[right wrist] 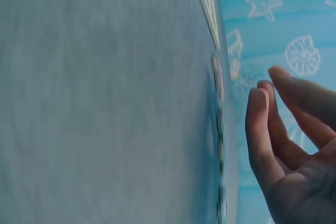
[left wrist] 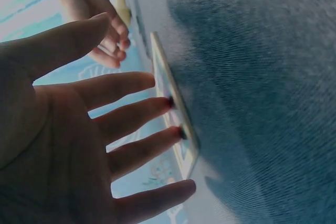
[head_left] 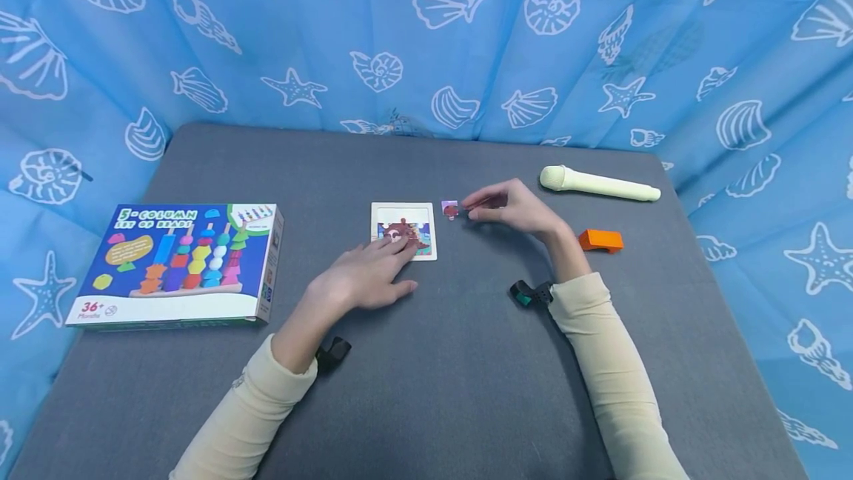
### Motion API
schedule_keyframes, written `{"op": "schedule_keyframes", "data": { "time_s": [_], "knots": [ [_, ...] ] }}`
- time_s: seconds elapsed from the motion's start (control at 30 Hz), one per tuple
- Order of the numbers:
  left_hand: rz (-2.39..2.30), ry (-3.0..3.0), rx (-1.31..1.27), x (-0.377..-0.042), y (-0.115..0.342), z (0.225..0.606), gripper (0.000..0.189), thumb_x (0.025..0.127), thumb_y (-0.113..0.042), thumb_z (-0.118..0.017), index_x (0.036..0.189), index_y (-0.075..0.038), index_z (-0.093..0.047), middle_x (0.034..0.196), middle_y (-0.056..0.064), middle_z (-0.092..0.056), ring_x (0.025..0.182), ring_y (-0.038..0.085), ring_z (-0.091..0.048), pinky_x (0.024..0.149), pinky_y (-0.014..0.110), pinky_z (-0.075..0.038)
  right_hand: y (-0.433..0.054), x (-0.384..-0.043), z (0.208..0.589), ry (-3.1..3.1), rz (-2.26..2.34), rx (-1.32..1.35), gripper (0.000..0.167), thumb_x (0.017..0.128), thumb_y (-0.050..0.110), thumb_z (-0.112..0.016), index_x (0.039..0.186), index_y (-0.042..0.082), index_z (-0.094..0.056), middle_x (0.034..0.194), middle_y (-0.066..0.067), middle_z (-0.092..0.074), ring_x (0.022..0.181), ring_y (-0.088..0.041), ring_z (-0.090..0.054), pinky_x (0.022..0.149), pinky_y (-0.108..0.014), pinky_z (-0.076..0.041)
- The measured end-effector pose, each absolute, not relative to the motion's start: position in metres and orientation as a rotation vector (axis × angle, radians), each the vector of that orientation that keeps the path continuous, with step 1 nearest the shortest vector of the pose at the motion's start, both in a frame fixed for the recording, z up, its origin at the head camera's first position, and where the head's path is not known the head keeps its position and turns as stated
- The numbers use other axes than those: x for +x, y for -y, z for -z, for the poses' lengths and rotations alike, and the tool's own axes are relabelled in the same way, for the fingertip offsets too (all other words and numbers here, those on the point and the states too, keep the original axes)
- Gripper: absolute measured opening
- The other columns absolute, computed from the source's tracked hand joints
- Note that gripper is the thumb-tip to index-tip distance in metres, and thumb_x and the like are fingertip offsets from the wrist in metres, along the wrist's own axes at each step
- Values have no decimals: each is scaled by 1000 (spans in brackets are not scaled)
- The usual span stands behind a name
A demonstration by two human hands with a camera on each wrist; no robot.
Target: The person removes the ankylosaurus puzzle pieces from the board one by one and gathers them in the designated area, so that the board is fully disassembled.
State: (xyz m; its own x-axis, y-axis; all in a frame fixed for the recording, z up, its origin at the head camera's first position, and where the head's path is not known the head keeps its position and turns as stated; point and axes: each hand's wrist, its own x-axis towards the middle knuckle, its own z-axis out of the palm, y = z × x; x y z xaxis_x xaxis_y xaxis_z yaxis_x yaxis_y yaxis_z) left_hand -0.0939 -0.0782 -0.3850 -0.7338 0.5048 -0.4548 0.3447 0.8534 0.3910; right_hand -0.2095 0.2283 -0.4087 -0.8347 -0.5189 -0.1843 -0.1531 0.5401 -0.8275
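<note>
A square white-rimmed picture puzzle board (head_left: 403, 206) lies near the table's middle, its lower part filled with a colourful picture and its upper part pale. My left hand (head_left: 373, 272) rests fingertips on the lower picture, fingers straight and spread; the left wrist view shows them touching the board (left wrist: 177, 95). Just right of the board lies a small purple and red puzzle piece (head_left: 449, 209). My right hand (head_left: 509, 207) hovers beside that piece, fingers loosely bent. In the right wrist view a gap separates thumb and fingers, and nothing shows between them. Flat pieces (right wrist: 218, 77) lie below that hand, edge-on.
A bead-set box (head_left: 180, 265) stands at the left. Toward the back right lie a pale toy microphone (head_left: 600, 184) and an orange arch block (head_left: 601, 240), close to the right forearm. A blue shell-patterned curtain (head_left: 400, 35) hangs behind the grey table (head_left: 440, 391).
</note>
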Motion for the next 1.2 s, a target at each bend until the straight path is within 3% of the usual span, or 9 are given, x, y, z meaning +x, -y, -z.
{"op": "schedule_keyframes", "data": {
  "time_s": [0.2, 0.4, 0.53, 0.83, 1.07, 1.2],
  "knots": [
    [-371, -2451, 584, -90, 79, 382, 72, 112, -48, -54, 173, -18, -29, 185, 6, -18, 172, 34, -19, 136, 66, -21, -206, -206, 410, -2293, 1242, -597, 29, 101, 15, -78, 128, 5, -79, 131, -16, -79, 114, -20, -73, 92, -23, -56],
    [-362, -2447, 579, -88, 80, 380, 72, 113, -47, -54, 172, -14, -32, 184, 8, -18, 171, 34, -19, 136, 65, -22, -178, -203, 415, -2215, 1266, -636, 27, 100, 8, -78, 126, 0, -78, 124, -20, -79, 102, -12, -76, 88, -22, -60],
    [-369, -2449, 595, -88, 80, 380, 70, 113, -45, -54, 171, -12, -35, 184, 9, -19, 171, 34, -20, 135, 66, -24, -157, -203, 414, -2143, 1269, -708, 26, 101, 4, -75, 125, -4, -76, 119, -23, -79, 99, -15, -78, 86, -24, -62],
    [-370, -2444, 593, -87, 80, 380, 68, 114, -45, -52, 171, -13, -35, 185, 8, -15, 172, 31, -16, 129, 71, -32, -118, -208, 412, -2136, 1195, -811, 20, 102, 7, -75, 119, -1, -79, 109, -14, -82, 92, -14, -76, 85, -24, -61],
    [-366, -2446, 569, -86, 79, 382, 68, 114, -46, -52, 171, -14, -35, 185, 6, -13, 173, 29, -13, 127, 73, -34, -96, -215, 413, -2173, 1118, -838, 18, 100, 3, -73, 116, -4, -79, 103, -16, -82, 89, -14, -76, 84, -24, -61],
    [-371, -2445, 561, -85, 79, 382, 68, 114, -46, -52, 171, -14, -35, 185, 5, -13, 173, 29, -12, 126, 74, -34, -87, -218, 413, -2217, 1024, -839, 17, 100, 3, -73, 115, -2, -80, 98, -14, -81, 84, -11, -73, 76, -21, -58]
  ]
}}
